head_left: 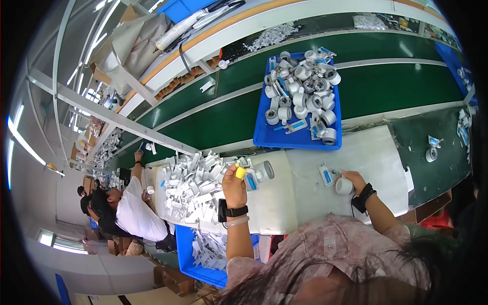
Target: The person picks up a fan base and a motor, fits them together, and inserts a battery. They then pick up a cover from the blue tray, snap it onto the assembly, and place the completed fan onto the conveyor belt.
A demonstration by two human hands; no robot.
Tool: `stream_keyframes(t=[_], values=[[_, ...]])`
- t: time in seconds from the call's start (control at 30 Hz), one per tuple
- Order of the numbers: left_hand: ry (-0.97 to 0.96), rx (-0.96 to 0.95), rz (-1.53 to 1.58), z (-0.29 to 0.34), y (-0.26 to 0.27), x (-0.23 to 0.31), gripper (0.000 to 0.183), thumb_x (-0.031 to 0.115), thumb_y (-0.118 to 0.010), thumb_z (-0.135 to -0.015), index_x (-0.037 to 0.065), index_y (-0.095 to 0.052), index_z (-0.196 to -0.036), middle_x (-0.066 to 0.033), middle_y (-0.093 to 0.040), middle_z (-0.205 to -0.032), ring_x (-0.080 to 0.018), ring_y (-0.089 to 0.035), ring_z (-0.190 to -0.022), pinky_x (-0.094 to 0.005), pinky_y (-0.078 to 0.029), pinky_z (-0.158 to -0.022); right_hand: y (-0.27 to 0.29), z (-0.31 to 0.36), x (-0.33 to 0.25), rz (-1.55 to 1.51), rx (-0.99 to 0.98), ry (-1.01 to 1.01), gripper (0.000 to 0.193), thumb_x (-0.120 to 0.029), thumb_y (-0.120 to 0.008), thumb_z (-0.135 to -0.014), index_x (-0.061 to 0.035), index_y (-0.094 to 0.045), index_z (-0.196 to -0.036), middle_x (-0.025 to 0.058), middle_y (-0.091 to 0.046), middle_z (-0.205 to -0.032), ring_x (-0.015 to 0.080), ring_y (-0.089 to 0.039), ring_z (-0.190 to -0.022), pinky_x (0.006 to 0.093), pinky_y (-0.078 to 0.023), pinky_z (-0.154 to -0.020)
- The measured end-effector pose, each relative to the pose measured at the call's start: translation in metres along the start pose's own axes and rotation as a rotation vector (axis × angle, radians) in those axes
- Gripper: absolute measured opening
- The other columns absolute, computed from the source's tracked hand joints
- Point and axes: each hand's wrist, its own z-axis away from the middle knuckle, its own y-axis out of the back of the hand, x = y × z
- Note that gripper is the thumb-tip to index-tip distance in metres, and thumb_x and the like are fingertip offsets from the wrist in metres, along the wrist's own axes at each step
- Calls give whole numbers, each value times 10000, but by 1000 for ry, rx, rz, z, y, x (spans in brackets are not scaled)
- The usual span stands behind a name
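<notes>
My left hand (234, 189) is raised over the bench with its fingers bent together. Yellow covers (240, 172) show at its fingertips; whatever lies between them is hidden. Just right of that hand is a white bracket with a blue strip (251, 181), next to a round white part with a grey rim (266, 170). My right hand (355, 181) is closed on a white cylindrical housing (344, 186), low over the pale mat. Beside the housing lies a flat white plate with a blue strip (326, 174).
A blue tray (261, 133) piled with round white assemblies stands ahead. Left of my hands is a heap of white plastic parts (193, 185), with a blue bin (186, 249) of similar pieces below. A green conveyor (244, 114) runs behind. Another person (140, 213) works at far left.
</notes>
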Motion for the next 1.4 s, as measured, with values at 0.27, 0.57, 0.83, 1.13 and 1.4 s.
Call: stream_keyframes(t=[0.27, 0.57, 0.83, 1.13, 1.4], values=[[211, -162, 233, 39, -21, -12, 207, 118, -589, -950, 52, -574, -1145, -59, -645, -1091, -173, -625, -974, -314, -519, -858, 2, -11, 13, 122, -31, -22, 342, -375, -643, -915, -34, -667, -906, 47, -657, -813, 122, -609, -693, 280, -493, -623], [263, -303, 235, 46, -39, -16, 238, 97, -604, -940, 51, -560, -1168, -57, -643, -1095, -168, -626, -988, -300, -520, -851, -1, -8, 1, 109, -45, -63, 324, -358, -659, -905, -35, -662, -880, 45, -652, -783, 115, -604, -655, 273, -483, -586], [279, -300, 154, 50, -54, -8, 235, 154, -626, -930, 68, -572, -1142, -84, -653, -1042, -168, -628, -919, -270, -510, -776, -4, -7, 0, 368, -62, 0, 362, -376, -629, -915, -14, -654, -918, 73, -665, -882, 151, -622, -767, 318, -482, -696], [239, -231, 295, 84, -119, -7, 284, 98, -624, -929, 25, -557, -1195, -73, -639, -1102, -155, -609, -1005, -288, -486, -899, -126, 93, -115, 858, -48, 1081, 780, -299, -771, -766, -36, -375, -1385, 211, -374, -1435, 395, -409, -1289, 457, -332, -1066], [350, -291, 272, 97, -127, -25, 298, 164, -587, -961, 42, -541, -1229, -61, -624, -1139, -164, -592, -1026, -314, -457, -910, -133, 103, -124, 861, -60, 1115, 612, -155, -827, -670, -98, -575, -1225, 160, -476, -1329, 352, -501, -1146, 423, -430, -942]])
